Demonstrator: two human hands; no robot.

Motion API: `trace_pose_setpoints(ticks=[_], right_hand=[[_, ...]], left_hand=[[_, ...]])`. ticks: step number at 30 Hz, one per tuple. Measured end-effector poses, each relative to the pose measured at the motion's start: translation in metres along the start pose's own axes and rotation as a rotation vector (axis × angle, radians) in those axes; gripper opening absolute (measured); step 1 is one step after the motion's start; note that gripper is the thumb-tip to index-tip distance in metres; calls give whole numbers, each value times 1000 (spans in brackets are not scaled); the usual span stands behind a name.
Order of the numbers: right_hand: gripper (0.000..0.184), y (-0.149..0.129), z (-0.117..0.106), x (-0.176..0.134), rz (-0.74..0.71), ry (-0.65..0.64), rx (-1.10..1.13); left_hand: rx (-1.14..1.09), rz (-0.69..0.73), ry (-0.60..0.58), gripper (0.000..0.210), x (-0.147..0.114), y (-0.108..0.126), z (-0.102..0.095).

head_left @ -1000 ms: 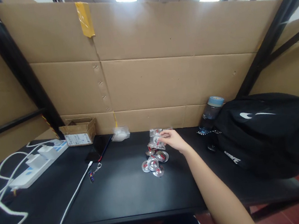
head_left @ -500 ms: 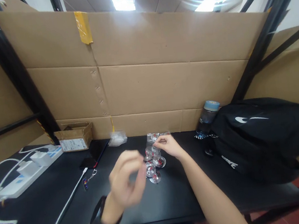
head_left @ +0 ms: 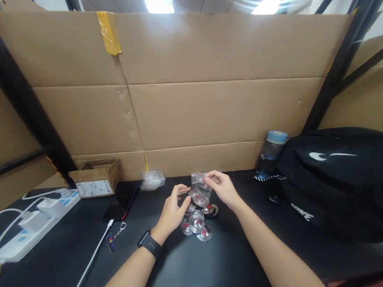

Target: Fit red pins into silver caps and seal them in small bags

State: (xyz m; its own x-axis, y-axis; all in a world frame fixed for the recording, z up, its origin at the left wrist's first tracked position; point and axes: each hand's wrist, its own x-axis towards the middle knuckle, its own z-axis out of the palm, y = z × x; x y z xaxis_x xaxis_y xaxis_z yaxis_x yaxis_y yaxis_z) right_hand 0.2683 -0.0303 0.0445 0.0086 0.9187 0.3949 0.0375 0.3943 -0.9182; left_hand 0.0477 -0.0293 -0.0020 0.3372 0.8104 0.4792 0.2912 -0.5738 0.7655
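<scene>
A clear plastic bag [head_left: 196,180] stands over a small pile of round, shiny, see-through discs [head_left: 196,222] with red marks in their middles; I cannot tell their exact kind. Some discs show through the lower part of the bag. My right hand [head_left: 223,189] pinches the bag's upper right edge between thumb and fingers. At the bag's left side, my left hand [head_left: 174,209] has its thumb and fingers apart, close to the plastic; whether it touches is unclear. A dark watch [head_left: 150,244] is on my left wrist.
On the left lie a white power strip [head_left: 36,225], a small cardboard box [head_left: 94,187], a phone [head_left: 123,202] and a keychain [head_left: 111,242]. Crumpled clear plastic [head_left: 152,179] rests at the back. A bottle [head_left: 270,154] and a black bag [head_left: 338,185] stand right.
My left hand has moved up and away from me to the bag's side, its fingers now apart. My right hand still pinches the bag, which now stands more upright over the discs.
</scene>
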Motion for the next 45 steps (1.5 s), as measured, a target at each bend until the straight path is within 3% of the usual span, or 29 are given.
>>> trace_pose_setpoints(ticks=[3,6,8,13,18,21,25,28,31,35,40,45], right_hand=[[31,-2,4,-1,-21,65,19],[31,-3,8,-3,-6,109,25],[31,-2,11,-4,10,105,38],[38,2,18,-9,37,6,52],[33,11,19,-9,-109,70,-198],[28,20,12,-5,-164,121,-250],[21,34,-2,1,-201,127,-411],[23,45,-10,4,-202,38,-685],[36,57,-13,5,-71,-70,-942],[48,68,-10,7,122,-204,-1111],[50,66,-7,7,147,-254,-1183],[39,56,-12,6,127,-191,-1258]], left_hand=[[122,135,48,23,-1,11,-6],[346,324,17,46,-1,24,-14],[455,395,-7,49,-2,29,-18],[497,475,4,19,-1,26,-17],[513,477,21,17,4,13,-21],[606,439,62,19,12,-1,-46],[794,181,331,20,20,-34,-94],[902,-58,295,23,23,-59,-112],[939,-191,139,27,26,-75,-107],[933,-196,75,29,26,-84,-90],[913,-183,42,37,23,-91,-85],[874,-164,49,47,23,-91,-82]])
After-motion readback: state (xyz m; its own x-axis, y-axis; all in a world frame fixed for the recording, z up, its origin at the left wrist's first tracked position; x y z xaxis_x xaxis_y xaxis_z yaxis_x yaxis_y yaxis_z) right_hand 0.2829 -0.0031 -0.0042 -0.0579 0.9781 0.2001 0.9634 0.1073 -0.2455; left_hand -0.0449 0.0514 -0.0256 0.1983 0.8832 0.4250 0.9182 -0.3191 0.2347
